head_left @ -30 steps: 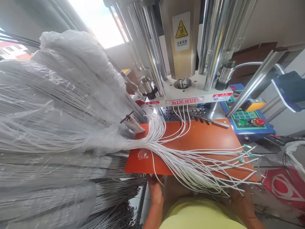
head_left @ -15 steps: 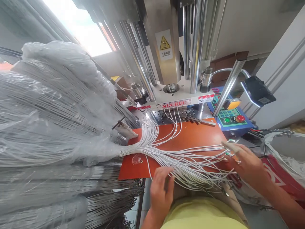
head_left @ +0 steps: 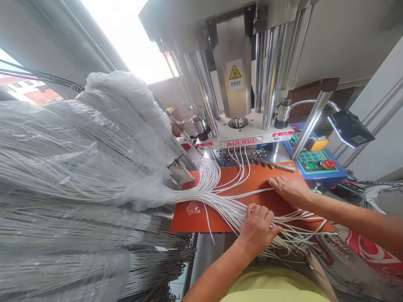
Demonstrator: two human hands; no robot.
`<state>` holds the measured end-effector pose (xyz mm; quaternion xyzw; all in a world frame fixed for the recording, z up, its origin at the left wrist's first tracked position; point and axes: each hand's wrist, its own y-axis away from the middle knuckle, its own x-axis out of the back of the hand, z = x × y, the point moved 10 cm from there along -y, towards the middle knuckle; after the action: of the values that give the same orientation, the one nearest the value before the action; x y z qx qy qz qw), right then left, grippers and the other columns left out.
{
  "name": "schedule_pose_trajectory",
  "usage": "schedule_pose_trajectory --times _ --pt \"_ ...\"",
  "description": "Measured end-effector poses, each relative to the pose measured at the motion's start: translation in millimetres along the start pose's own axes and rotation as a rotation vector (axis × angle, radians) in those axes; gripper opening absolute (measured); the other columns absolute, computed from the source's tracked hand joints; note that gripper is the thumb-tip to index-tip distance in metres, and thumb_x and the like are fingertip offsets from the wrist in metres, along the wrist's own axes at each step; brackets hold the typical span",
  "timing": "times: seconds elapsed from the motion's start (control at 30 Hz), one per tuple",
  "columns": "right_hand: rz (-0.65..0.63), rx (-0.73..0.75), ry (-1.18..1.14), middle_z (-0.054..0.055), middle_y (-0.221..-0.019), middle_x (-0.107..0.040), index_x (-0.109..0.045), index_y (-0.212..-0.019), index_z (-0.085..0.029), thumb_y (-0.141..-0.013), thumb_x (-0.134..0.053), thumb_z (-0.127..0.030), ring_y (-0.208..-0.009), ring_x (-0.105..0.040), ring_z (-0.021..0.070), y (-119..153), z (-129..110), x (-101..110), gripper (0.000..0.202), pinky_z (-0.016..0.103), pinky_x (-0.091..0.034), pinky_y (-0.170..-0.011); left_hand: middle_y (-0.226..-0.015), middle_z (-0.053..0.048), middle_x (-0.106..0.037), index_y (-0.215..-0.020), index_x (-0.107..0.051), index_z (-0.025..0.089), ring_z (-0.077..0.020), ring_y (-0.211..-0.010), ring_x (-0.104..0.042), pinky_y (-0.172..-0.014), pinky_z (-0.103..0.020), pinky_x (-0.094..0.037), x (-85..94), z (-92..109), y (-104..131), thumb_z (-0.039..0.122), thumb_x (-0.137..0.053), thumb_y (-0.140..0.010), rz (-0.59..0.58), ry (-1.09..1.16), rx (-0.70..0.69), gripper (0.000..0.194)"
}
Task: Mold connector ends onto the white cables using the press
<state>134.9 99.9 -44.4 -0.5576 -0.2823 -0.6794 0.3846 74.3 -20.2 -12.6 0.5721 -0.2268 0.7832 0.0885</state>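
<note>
A fanned-out bundle of thin white cables lies across an orange-red board. My left hand is closed over the bundle near the board's front edge, its fingers curled down onto the cables. A few strands split off towards my right hand, whose thumb and fingers are closed around them just above the board. The loose cable ends spread out to the right, beyond my left hand and over the front edge. Three white cables run up under the front of the press.
Plastic-wrapped grey cable bundles fill the left side. Right of the press stand a blue control box with buttons and a lamp on a flexible arm. A metal bar lies at the board's back edge.
My left hand has moved right and onto the cable bundle. My right hand has moved left from the cable ends and now grips a few strands. The view has shifted.
</note>
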Motion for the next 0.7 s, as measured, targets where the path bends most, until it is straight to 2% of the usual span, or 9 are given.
schedule_pose_trajectory --times 0.1,0.17,0.23,0.33,0.43,0.5,0.57,0.63,0.7 --pt "0.03 -0.028 -0.011 0.012 -0.095 -0.059 -0.051 -0.118 -0.012 -0.085 -0.042 -0.002 -0.076 -0.059 0.0207 -10 16 7 0.036 0.027 -0.036 -0.056 -0.098 -0.007 -0.058 -0.098 -0.057 0.018 -0.0227 -0.092 -0.051 -0.084 -0.036 -0.042 -2.1 -2 0 0.051 -0.048 -0.092 -0.007 0.044 0.02 0.034" --pt "0.089 -0.028 0.013 0.012 -0.094 -0.06 -0.055 -0.111 -0.014 -0.085 -0.039 -0.001 -0.078 -0.057 0.0211 -14 31 24 0.033 0.029 -0.035 -0.059 -0.097 -0.007 -0.059 -0.099 -0.058 0.018 -0.0233 -0.091 -0.051 -0.08 -0.036 -0.043 -5.3 -4 2 0.052 -0.048 -0.092 -0.01 0.072 0.034 0.035" --pt "0.151 -0.025 0.054 0.008 -0.083 -0.061 -0.058 -0.099 -0.016 -0.086 -0.039 -0.002 -0.076 -0.054 0.0212 -15 45 49 0.028 0.031 -0.034 -0.064 -0.094 -0.007 -0.061 -0.1 -0.059 0.019 -0.0238 -0.089 -0.053 -0.08 -0.038 -0.045 -3.4 -5 5 0.05 -0.05 -0.091 0.011 0.133 0.052 0.034" --pt "0.278 -0.003 0.076 0.004 -0.071 -0.059 -0.059 -0.088 -0.018 -0.091 -0.035 -0.006 -0.074 -0.051 0.0201 -9 48 97 0.027 0.039 -0.035 -0.078 -0.108 -0.011 -0.061 -0.118 -0.055 0.018 -0.0268 -0.102 -0.053 -0.09 -0.044 -0.045 25.4 -15 6 0.038 -0.053 -0.091 0.187 0.294 0.109 0.033" --pt "0.415 0.159 0.012 0.005 -0.082 -0.062 -0.062 -0.098 -0.018 -0.096 -0.034 -0.011 -0.084 -0.053 0.0208 5 11 136 0.028 0.049 -0.03 -0.094 -0.131 -0.017 -0.052 -0.139 -0.038 0.017 -0.0314 -0.123 -0.045 -0.103 -0.05 -0.037 64.7 -33 -6 0.031 -0.058 -0.086 0.371 0.465 0.202 0.058" --pt "0.473 0.293 -0.055 0.004 -0.084 -0.063 -0.062 -0.105 -0.019 -0.098 -0.036 -0.015 -0.087 -0.055 0.02 14 -22 150 0.028 0.053 -0.026 -0.1 -0.123 -0.015 -0.057 -0.142 -0.035 0.019 -0.0298 -0.114 -0.053 -0.096 -0.047 -0.043 67.8 -42 -26 0.033 -0.064 -0.082 0.295 0.69 0.253 0.068" --pt "0.52 0.367 -0.111 0.002 -0.087 -0.066 -0.064 -0.103 -0.021 -0.097 -0.04 -0.016 -0.091 -0.058 0.0188 22 -43 157 0.025 0.054 -0.023 -0.106 -0.094 -0.008 -0.064 -0.135 -0.042 0.018 -0.0209 -0.08 -0.061 -0.072 -0.035 -0.049 48.0 -39 -47 0.038 -0.066 -0.079 0.058 1.06 0.278 0.064" --pt "0.548 0.367 -0.134 0.004 -0.106 -0.068 -0.064 -0.107 -0.023 -0.097 -0.042 -0.015 -0.106 -0.057 0.0196 29 -46 160 0.026 0.054 -0.018 -0.11 -0.07 0.0 -0.058 -0.123 -0.05 0.015 -0.0097 -0.052 -0.048 -0.05 -0.022 -0.036 26.9 -26 -56 0.047 -0.066 -0.078 -0.172 1.41 0.3 0.057" --pt "0.574 0.283 -0.158 0.005 -0.129 -0.061 -0.058 -0.123 -0.028 -0.097 -0.041 -0.013 -0.124 -0.05 0.0209 36 -30 160 0.034 0.055 -0.016 -0.113 -0.059 0.005 -0.049 -0.116 -0.053 0.013 -0.0045 -0.044 -0.033 -0.043 -0.018 -0.021 15.5 -24 -54 0.055 -0.068 -0.076 -0.231 1.619 0.381 0.06"
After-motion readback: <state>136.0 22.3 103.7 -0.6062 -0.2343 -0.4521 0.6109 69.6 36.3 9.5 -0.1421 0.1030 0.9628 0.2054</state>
